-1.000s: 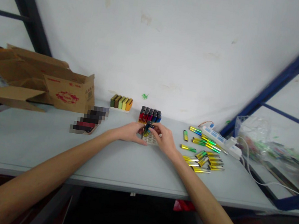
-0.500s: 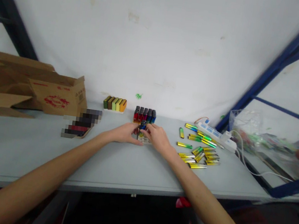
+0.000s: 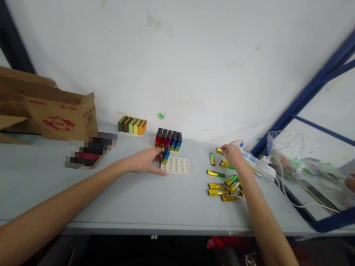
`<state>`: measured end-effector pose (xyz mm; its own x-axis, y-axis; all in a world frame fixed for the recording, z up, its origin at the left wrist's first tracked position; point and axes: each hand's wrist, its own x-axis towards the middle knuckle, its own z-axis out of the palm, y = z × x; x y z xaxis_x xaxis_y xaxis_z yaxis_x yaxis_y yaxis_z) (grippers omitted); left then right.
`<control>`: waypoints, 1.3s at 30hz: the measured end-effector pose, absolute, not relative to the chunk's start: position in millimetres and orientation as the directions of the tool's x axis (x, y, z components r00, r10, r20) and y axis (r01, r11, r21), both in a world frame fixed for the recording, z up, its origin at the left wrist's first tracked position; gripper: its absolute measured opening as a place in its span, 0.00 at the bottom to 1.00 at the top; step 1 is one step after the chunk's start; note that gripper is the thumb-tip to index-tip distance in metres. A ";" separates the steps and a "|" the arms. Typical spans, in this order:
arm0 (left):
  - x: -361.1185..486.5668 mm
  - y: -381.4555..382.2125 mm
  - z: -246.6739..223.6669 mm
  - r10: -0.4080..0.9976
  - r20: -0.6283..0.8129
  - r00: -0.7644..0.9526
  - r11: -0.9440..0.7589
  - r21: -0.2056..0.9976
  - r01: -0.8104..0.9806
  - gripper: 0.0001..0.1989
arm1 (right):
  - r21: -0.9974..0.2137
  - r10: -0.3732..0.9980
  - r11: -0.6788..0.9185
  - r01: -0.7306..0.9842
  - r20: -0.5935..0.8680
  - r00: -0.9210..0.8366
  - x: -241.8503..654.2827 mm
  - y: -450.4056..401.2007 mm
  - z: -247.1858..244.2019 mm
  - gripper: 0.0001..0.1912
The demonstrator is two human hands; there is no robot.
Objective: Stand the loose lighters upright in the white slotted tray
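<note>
One red-to-blue block of upright, black-topped lighters [image 3: 168,140] has five columns, and one green-to-orange block [image 3: 132,126] has also five. I count one white pitted tray [image 3: 180,166], one long white power strip [image 3: 269,172] and at least eight loose, shiny yellow-green lighters [image 3: 215,173].

1 view: the head camera looks forward and down from the near side of the table [image 3: 127,205], far enough back to include left hand [image 3: 145,160], right hand [image 3: 235,158] and the far wall [image 3: 193,65].
</note>
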<state>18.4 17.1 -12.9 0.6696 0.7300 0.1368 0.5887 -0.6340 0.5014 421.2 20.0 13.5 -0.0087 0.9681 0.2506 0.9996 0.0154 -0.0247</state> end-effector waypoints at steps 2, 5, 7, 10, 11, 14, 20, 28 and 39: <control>18.2 17.2 -13.6 0.728 0.142 0.671 -0.635 0.511 0.579 0.34 | 0.003 0.971 -0.018 1.000 0.239 0.016 438.8 22.8 6.8 0.15; 17.8 17.5 -14.6 0.720 0.148 0.678 -0.637 0.530 0.560 0.34 | 0.036 0.976 -0.035 0.999 0.217 0.026 450.1 24.5 -2.6 0.15; 17.7 17.3 -14.8 0.722 0.145 0.677 -0.630 0.542 0.556 0.33 | 0.051 0.979 -0.034 0.998 0.202 0.023 452.9 26.4 -6.8 0.15; 17.8 16.9 -14.6 0.722 0.144 0.677 -0.626 0.551 0.551 0.33 | 0.066 0.984 -0.024 0.998 0.177 0.013 455.8 31.0 -10.0 0.15; 17.9 16.8 -14.5 0.721 0.146 0.677 -0.628 0.550 0.550 0.33 | 0.069 0.986 -0.021 0.997 0.168 0.009 456.8 32.5 -10.4 0.14; 18.3 16.4 -13.8 0.722 0.148 0.675 -0.629 0.547 0.553 0.33 | 0.080 0.989 0.001 0.997 0.150 -0.013 459.5 35.8 -9.5 0.11; 17.7 16.7 -14.0 0.723 0.134 0.678 -0.613 0.577 0.539 0.34 | -0.284 0.939 0.134 0.949 0.342 -0.031 449.6 31.5 1.1 0.16; 17.4 18.2 -16.3 0.706 0.157 0.691 -0.637 0.568 0.522 0.34 | -0.859 0.914 0.358 0.366 0.402 0.052 377.5 6.9 28.1 0.21; 17.3 18.2 -17.7 0.693 0.167 0.702 -0.644 0.582 0.497 0.36 | -0.973 0.944 0.174 -0.151 0.208 -0.257 266.6 -38.9 33.1 0.21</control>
<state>17.3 18.2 -17.7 0.7016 0.6927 0.1668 0.4970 -0.6435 0.5822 266.6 -38.9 33.1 -0.2567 0.9438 0.2083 -0.1515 0.1735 -0.9731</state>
